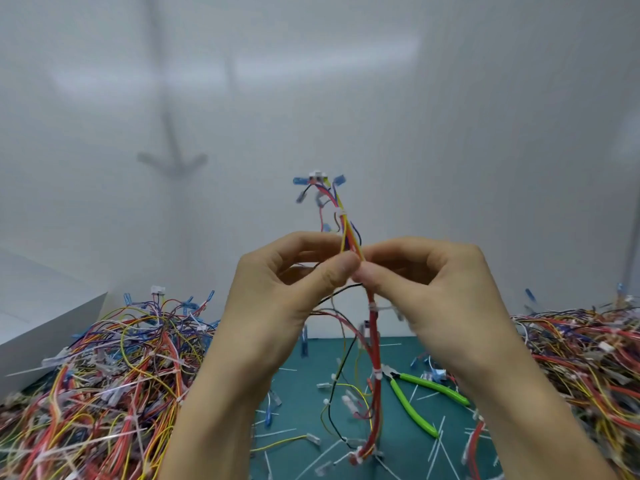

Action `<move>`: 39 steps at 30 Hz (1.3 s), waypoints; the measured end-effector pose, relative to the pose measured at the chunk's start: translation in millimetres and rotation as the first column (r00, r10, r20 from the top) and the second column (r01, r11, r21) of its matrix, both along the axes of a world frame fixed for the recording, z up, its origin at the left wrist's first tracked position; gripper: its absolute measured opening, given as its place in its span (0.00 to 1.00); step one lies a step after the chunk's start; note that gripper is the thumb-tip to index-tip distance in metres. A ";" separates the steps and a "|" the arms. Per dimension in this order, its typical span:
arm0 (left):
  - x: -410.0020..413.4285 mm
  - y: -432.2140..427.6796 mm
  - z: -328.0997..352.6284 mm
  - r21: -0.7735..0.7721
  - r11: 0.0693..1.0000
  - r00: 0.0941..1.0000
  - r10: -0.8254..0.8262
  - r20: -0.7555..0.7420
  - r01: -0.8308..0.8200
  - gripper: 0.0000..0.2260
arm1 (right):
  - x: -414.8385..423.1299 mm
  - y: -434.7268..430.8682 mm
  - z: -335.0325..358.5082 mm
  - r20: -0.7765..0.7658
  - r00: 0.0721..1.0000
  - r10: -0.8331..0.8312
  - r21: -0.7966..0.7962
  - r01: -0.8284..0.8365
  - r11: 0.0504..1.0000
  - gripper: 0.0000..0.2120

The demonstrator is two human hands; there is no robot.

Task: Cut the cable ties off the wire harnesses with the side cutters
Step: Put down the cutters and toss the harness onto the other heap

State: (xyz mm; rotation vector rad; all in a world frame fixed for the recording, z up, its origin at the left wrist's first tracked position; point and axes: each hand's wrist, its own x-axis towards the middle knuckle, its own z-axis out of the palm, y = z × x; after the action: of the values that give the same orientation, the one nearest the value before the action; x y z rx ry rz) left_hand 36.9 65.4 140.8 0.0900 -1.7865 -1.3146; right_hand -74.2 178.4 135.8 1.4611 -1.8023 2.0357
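Head view, harness: one wire harness (373,327) is held up upright in front of the person, well above the green mat (408,455); its blue and white connectors (317,180) fan out at the top and its lower end hangs down to the mat.
Left hand: the left hand (277,289) pinches the bundle between thumb and fingers, pressed together at mid-height.
Right hand: the right hand (433,282) pinches the same bundle just beside the left, thumb tips nearly touching.
Cable ties: white cable ties (376,370) ring the red wires below the hands, and one (341,213) sits above them.
Side cutters: the green-handled side cutters (420,398) lie on the mat, under the right wrist, in neither hand.
Handling: the harness looks light and limp, so it will likely sag unless gripped close beside a tie; the thin insulation seems easy to nick.
Where to hold: probably on the bundle next to the tie, leaving the tie head clear.
Containers: none seen for certain; a white edge (52,337) at left may be a box, contents hidden.
Piles: loose harness heaps lie left (104,375) and right (581,358), with cut tie tails (437,441) scattered between.
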 end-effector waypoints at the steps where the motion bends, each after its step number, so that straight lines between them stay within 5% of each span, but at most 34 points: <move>1: 2.6 -1.4 -0.2 -0.030 1.000 0.999 -0.008 0.044 0.010 0.15 | -2.1 1.3 0.6 0.029 1.000 -0.008 -0.029 0.008 1.000 0.02; 7: 15.0 -13.4 -5.1 -0.072 0.996 0.952 -0.028 0.305 0.053 0.14 | -8.5 3.9 3.2 0.228 0.974 0.018 -0.171 0.022 0.985 0.08; 17: 21.6 -19.4 -2.2 0.196 0.980 0.995 -0.045 0.086 0.027 0.10 | -9.3 2.2 1.8 0.391 0.908 0.148 -0.218 -0.065 0.974 0.05; 25: 22.1 -18.2 0.8 0.176 0.984 0.998 0.011 0.069 -0.023 0.07 | -7.2 2.7 2.0 0.439 0.877 0.197 -0.245 -0.094 0.965 0.13; 39: 9.7 -10.6 -1.6 0.166 0.986 1.000 -0.011 0.006 0.010 0.06 | -10.3 11.2 4.7 0.424 0.883 0.201 -0.239 -0.105 0.965 0.10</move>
State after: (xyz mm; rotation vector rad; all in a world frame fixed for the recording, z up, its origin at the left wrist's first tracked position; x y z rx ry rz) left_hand 46.6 54.8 139.2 0.1776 -1.6821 -1.4707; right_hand -84.6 189.6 140.6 1.1810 -1.5635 2.7305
